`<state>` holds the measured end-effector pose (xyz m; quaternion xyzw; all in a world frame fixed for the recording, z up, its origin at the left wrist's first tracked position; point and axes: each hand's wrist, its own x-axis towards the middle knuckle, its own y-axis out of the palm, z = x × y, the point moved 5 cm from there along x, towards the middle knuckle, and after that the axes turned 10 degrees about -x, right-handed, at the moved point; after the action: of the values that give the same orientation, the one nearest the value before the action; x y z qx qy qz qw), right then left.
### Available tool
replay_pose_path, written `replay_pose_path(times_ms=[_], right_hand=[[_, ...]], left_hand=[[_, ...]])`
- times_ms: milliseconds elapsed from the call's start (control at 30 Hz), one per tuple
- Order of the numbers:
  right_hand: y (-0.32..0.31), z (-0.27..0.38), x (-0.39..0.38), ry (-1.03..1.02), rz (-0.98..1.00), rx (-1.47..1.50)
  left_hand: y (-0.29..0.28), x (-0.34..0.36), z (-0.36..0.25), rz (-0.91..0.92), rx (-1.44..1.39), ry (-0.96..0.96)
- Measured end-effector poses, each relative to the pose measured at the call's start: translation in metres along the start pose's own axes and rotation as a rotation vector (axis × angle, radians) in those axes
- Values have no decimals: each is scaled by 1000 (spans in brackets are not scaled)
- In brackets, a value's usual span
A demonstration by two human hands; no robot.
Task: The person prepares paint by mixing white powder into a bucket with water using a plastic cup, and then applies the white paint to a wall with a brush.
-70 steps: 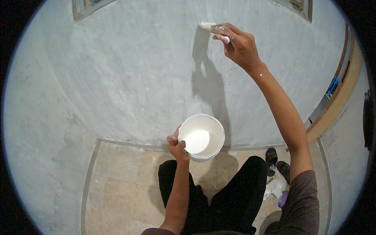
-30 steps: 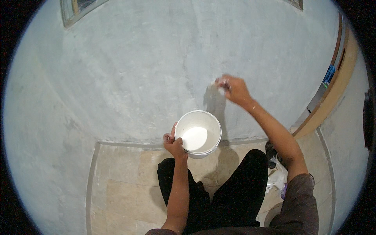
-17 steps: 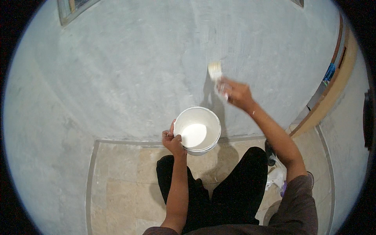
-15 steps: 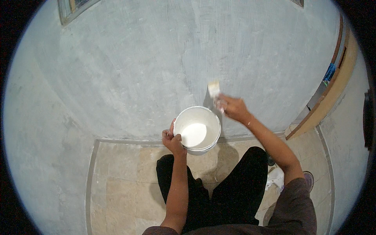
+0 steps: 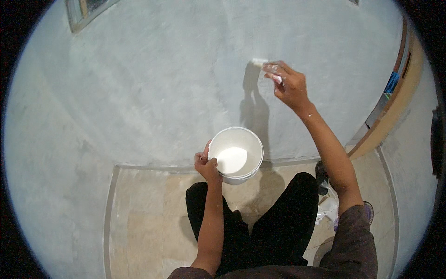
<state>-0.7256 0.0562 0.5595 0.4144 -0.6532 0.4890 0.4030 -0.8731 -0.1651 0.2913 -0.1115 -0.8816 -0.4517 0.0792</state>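
Observation:
A white bucket (image 5: 251, 162) with white paint (image 5: 232, 159) in its bottom hangs tilted above my knees. My left hand (image 5: 207, 166) grips it by the left side, thumb over the rim. Higher up, my right hand (image 5: 289, 83) is closed around a paintbrush (image 5: 259, 63). The brush's pale tip is at the grey wall (image 5: 162, 83), and the fingers cover most of its handle. White paint smears the right fingers, and a spot of it shows on the wrist.
Beige floor tiles (image 5: 144, 228) meet the wall along a grey border. To the right are a wooden door frame (image 5: 395, 107), a white plastic bag (image 5: 328, 208), a dark shoe (image 5: 321, 176) and a purple-edged sandal (image 5: 368, 211). A window frame (image 5: 86, 18) sits at upper left.
My right hand has moved up the wall with the paintbrush, whose tip is now at a higher spot. The bucket and my left hand have barely shifted.

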Motion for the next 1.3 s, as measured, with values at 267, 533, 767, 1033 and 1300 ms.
replay_pose_path(times_ms=[267,533,767,1033,1300], right_hand=[[-34,44,-13,33,-88,291],[51,100,-105,227,885,653],[85,146,-171,199,1131,794],[54,76,-138,506,656,822],[64,26,-157,1130,314,1236]], left_hand=[[14,-8,-5,-17,27,6],[15,-13,-21,42,76,121],[33,-26,-34,88,212,155],[41,-30,-42,18,188,204],[71,-42,-51,-75,330,270]])
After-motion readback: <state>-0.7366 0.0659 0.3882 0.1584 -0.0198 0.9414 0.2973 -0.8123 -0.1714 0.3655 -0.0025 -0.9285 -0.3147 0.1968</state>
